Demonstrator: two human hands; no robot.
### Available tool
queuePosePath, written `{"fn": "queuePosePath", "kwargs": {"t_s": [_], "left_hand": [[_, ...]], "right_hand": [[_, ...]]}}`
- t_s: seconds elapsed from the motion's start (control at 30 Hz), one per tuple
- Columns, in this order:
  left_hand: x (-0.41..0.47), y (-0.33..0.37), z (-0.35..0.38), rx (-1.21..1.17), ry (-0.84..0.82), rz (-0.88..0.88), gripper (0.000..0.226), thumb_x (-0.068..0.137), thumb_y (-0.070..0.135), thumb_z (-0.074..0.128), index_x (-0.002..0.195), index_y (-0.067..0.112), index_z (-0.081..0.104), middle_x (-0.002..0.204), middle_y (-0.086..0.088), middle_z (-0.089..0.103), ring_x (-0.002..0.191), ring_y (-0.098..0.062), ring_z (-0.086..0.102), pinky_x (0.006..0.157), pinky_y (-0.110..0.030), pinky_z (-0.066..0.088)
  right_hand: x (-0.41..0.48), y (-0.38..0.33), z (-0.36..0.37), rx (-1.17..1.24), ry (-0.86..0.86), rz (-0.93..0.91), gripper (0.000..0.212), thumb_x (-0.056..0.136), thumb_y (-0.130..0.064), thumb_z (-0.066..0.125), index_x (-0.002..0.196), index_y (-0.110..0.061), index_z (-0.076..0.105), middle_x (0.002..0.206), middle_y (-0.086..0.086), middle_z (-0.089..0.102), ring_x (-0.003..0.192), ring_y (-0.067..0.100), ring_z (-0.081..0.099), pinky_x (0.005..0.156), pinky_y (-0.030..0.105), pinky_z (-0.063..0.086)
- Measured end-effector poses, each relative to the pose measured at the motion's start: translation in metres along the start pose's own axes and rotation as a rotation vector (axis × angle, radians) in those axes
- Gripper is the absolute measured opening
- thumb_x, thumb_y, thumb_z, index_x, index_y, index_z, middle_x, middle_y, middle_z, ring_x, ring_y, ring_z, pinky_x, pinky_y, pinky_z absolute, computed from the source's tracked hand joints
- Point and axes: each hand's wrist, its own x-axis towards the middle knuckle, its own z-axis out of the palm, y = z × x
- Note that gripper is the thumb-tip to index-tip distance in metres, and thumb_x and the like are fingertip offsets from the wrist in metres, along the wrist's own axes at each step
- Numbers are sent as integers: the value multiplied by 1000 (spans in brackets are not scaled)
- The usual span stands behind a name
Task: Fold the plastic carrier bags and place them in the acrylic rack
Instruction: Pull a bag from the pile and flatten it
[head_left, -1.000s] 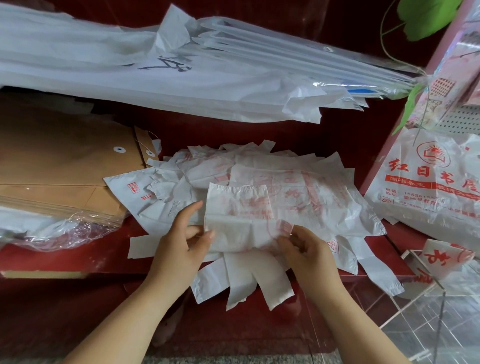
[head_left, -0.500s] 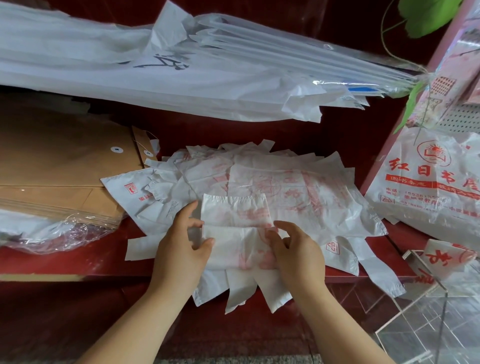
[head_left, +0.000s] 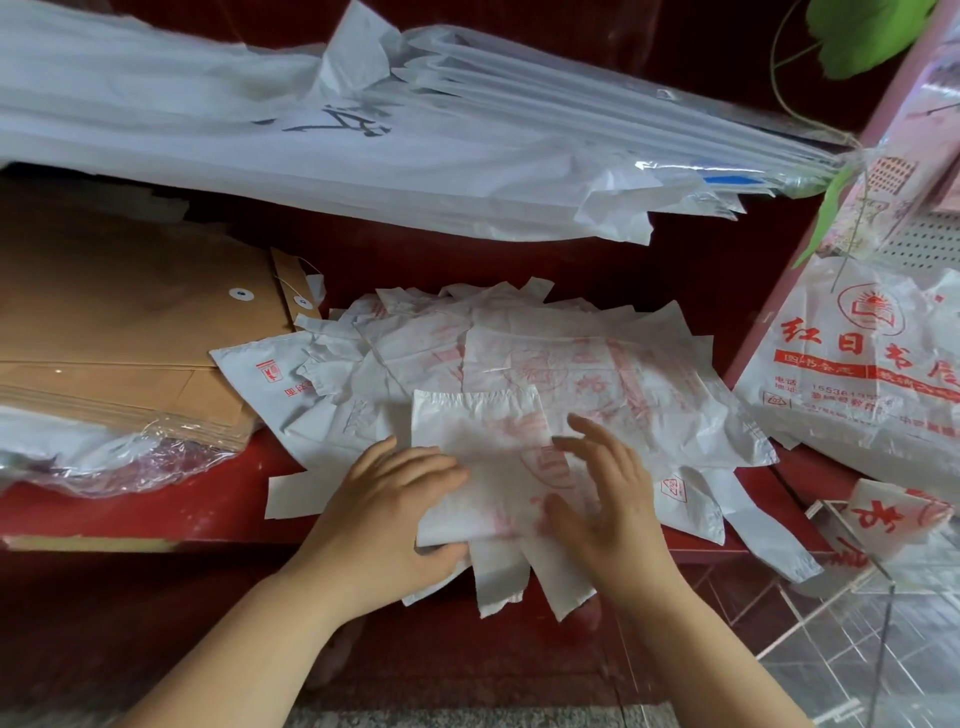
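Carrier bags (head_left: 582, 364) lie in a loose white heap with faded red print on the red shelf (head_left: 130, 514), straight ahead of you. Above the heap hangs the biggest thing in your view, a bundle of long white sheets (head_left: 260, 140) in clear sleeves that slants across the whole top. To your left a thick stack of brown envelopes (head_left: 130, 322) with string-and-button closures rests on the same shelf, with crinkled clear wrap (head_left: 114, 462) bunched at its near edge. To your right a fatter stack of printed bags (head_left: 857, 374) leans against a pink post, its red characters sharp and legible. Below that stack, at the lower right, stands the acrylic rack (head_left: 857, 551). One folded piece with a red character (head_left: 893, 514) already sits in its top.

On the near side of the heap is the folded bag (head_left: 483, 452) you are working on, doubled over, its handles trailing past the shelf edge toward you. Your left hand (head_left: 384, 514) grips its left edge, fingers laid on top and the thumb tucked under the lower corner. Your right hand (head_left: 608, 504) is blurred, its fingers spread wide and fairly straight over the bag's right part and its thumb on the plastic. It grasps nothing. A green leaf (head_left: 862, 31) pokes in at the top right.
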Motion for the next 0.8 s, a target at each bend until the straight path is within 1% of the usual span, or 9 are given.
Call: {"fn": "queuePosePath", "kwargs": {"t_s": [0.07,0.13,0.2,0.3,0.37,0.43,0.5,0.63,0.8], "left_hand": [[1,2,-2,-42,-11,-18,60,64,49,41,113,23,64,115,14,61,108,-2,48,94,-15,36],[1,1,-3,-114,11,-71,75,60,53,27,129,33,49,126,35,33,116,9,32,95,-1,15],[-2,0,-3,-199,-30,-136,82,54,56,19,132,40,40,116,47,14,112,18,17,87,9,8],[-1,2,-3,-344,24,-188,45,77,47,48,122,38,51,110,46,29,105,24,30,86,8,18],[-1,4,-3,-536,77,-271,29,86,22,63,110,38,58,100,39,51,96,27,43,80,6,30],[-1,6,-3,-692,138,-360,26,84,15,64,93,40,60,85,32,65,88,22,53,72,2,38],[3,7,-2,-714,224,-423,21,84,14,63,84,35,61,81,25,68,81,12,60,67,0,41],[13,11,2,-608,397,-557,30,84,17,64,113,19,60,80,8,64,73,8,54,61,2,38],[18,16,6,-544,401,-598,57,87,18,60,138,18,35,67,4,56,65,-2,52,60,-6,40]], "right_hand": [[-3,3,-4,-22,-169,-93,51,67,-36,44,116,-29,54,136,-17,34,129,7,25,103,26,16],[-2,6,-7,-48,-257,-121,67,61,-40,35,125,-27,50,135,-23,28,132,0,16,108,23,8],[-1,8,-8,-84,-261,-120,75,59,-41,31,129,-20,48,128,-26,30,126,-9,16,106,11,5],[-1,6,-10,-32,-261,-68,64,66,-33,40,128,-17,48,111,-36,30,107,-18,27,93,-3,13],[-1,6,-11,62,-262,31,59,66,-36,43,124,-25,50,107,-35,37,104,-16,34,92,3,25],[-2,7,-12,209,-231,139,43,72,-39,49,114,-34,53,107,-24,54,105,-2,48,90,17,42],[0,5,-12,294,-159,249,22,85,-24,58,106,-30,57,95,-13,63,90,7,60,75,15,50],[6,1,-4,246,-33,388,22,89,-20,57,111,-17,55,70,-9,62,64,5,57,55,10,44],[7,0,5,49,35,390,32,89,-22,56,121,-19,50,60,-10,55,60,4,47,91,32,38]]}}
